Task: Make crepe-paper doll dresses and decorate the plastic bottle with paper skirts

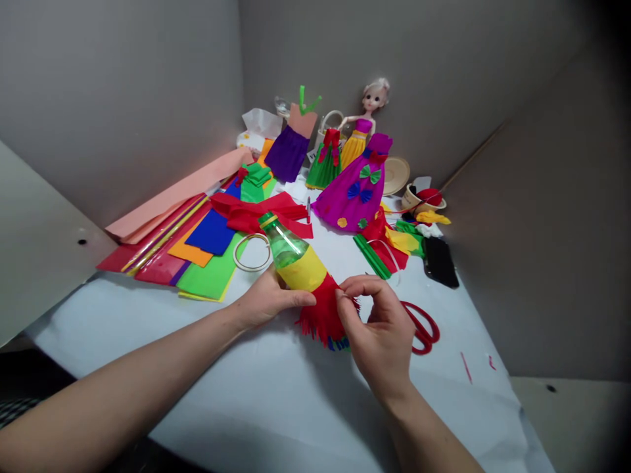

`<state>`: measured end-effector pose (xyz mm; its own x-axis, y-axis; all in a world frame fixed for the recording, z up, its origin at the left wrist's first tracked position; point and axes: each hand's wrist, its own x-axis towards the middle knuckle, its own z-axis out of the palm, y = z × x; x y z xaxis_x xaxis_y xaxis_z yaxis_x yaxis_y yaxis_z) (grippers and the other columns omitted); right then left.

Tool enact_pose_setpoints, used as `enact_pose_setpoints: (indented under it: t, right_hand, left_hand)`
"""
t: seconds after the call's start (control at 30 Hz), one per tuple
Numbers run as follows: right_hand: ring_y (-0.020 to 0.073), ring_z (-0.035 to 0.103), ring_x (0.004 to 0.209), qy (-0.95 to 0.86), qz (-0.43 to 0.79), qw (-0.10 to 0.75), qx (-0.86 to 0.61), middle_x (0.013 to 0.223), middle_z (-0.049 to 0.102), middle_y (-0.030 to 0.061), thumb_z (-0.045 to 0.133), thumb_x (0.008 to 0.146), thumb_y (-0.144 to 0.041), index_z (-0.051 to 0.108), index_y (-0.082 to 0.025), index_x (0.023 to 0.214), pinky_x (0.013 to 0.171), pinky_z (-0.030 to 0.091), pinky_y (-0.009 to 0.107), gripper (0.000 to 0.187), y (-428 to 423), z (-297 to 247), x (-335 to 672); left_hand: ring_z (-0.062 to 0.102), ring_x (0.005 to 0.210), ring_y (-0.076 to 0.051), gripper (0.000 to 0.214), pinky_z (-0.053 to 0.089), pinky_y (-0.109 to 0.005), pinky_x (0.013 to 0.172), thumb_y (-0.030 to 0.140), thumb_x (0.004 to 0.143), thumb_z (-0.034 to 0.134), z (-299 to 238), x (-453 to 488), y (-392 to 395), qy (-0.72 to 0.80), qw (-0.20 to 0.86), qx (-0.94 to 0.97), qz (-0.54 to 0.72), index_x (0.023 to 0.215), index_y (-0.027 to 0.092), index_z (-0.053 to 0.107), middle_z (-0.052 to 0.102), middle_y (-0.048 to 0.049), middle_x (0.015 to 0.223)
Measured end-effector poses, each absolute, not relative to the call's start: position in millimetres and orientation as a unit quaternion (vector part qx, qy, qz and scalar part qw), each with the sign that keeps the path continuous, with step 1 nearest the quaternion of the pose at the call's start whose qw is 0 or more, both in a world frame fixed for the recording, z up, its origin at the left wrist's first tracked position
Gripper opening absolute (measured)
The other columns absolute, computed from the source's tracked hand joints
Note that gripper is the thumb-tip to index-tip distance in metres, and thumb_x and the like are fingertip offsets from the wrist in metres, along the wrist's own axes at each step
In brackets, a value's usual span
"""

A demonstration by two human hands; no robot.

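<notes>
A green plastic bottle point(287, 246) lies tilted on the white table point(256, 387), wrapped in a yellow paper band point(304, 270) with a red fringed paper skirt point(323, 315) below it. My left hand point(266, 299) grips the bottle at the yellow band. My right hand point(379, 328) pinches the edge of the red fringe between thumb and fingers. A bit of blue shows under the skirt's hem.
Red scissors point(421, 327) lie just right of my right hand. Coloured paper sheets point(207, 243) and a tape ring point(251, 253) lie to the left. Paper dresses point(355, 187), a doll point(367, 118), a cup point(421, 197), paper scraps and a black phone point(440, 261) sit behind.
</notes>
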<state>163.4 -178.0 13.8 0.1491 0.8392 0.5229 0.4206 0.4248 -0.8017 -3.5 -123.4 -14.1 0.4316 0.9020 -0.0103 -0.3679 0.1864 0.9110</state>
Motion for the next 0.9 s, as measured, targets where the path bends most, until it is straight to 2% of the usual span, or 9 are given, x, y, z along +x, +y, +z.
enact_pose_setpoints:
  t: [0.2, 0.4, 0.53, 0.67, 0.77, 0.9]
  right_hand:
    - [0.0187, 0.062, 0.083, -0.658, 0.144, 0.568, -0.473, 0.083, 0.063, 0.0022, 0.062, 0.082, -0.007, 0.057, -0.023, 0.082, 0.076, 0.05, 0.037, 0.017, -182.3, 16.5, 165.3]
    - [0.0182, 0.063, 0.082, -0.75, 0.101, 0.537, -0.374, 0.086, 0.066, 0.0012, 0.065, 0.075, 0.002, 0.058, -0.023, 0.09, 0.078, 0.048, 0.039, 0.03, -192.1, 28.1, 169.8]
    - [0.021, 0.06, 0.094, -0.716, 0.102, 0.545, -0.423, 0.098, 0.062, 0.0044, 0.068, 0.078, -0.005, 0.057, -0.024, 0.095, 0.084, 0.048, 0.041, 0.028, -185.4, 34.4, 182.0]
    - [0.0222, 0.056, 0.102, -0.742, 0.095, 0.467, -0.472, 0.105, 0.057, 0.007, 0.063, 0.086, -0.015, 0.055, -0.023, 0.101, 0.089, 0.045, 0.043, 0.018, -177.3, 37.3, 194.7]
    - [0.0218, 0.053, 0.099, -0.777, 0.042, 0.405, -0.481, 0.103, 0.056, 0.0069, 0.056, 0.091, -0.015, 0.055, -0.023, 0.101, 0.087, 0.043, 0.042, 0.012, -177.5, 38.1, 196.3]
    - [0.0218, 0.05, 0.095, -0.795, -0.043, 0.362, -0.485, 0.103, 0.056, 0.0069, 0.054, 0.093, -0.014, 0.054, -0.023, 0.099, 0.083, 0.039, 0.041, 0.011, -182.0, 38.0, 189.5]
  left_hand:
    - [0.066, 0.088, -0.023, 0.045, 0.052, -0.036, 0.082, 0.029, 0.061, 0.089, -8.9, -3.6, -125.5, 0.319, 0.678, 0.474, 0.464, 0.098, 0.017, 0.067, 0.071, -0.0076, 0.096]
    - [0.067, 0.095, -0.027, 0.049, 0.052, -0.038, 0.087, 0.024, 0.06, 0.089, -2.1, -5.1, -122.8, 0.333, 0.638, 0.482, 0.5, 0.102, 0.017, 0.065, 0.073, -0.0084, 0.102]
    - [0.067, 0.103, -0.027, 0.056, 0.051, -0.038, 0.093, 0.02, 0.061, 0.088, -2.3, -9.8, -120.1, 0.322, 0.622, 0.507, 0.502, 0.11, 0.017, 0.063, 0.071, -0.0108, 0.114]
    - [0.065, 0.109, -0.029, 0.062, 0.05, -0.04, 0.097, 0.017, 0.059, 0.089, -2.7, -13.9, -120.4, 0.322, 0.61, 0.526, 0.498, 0.115, 0.016, 0.062, 0.069, -0.0125, 0.118]
    - [0.065, 0.109, -0.03, 0.061, 0.051, -0.04, 0.096, 0.015, 0.058, 0.089, 1.3, -14.1, -122.9, 0.325, 0.603, 0.537, 0.493, 0.113, 0.016, 0.063, 0.069, -0.0125, 0.117]
    - [0.066, 0.107, -0.03, 0.06, 0.051, -0.039, 0.094, 0.014, 0.057, 0.089, 6.4, -12.9, -126.6, 0.33, 0.584, 0.555, 0.491, 0.112, 0.017, 0.064, 0.07, -0.0112, 0.115]
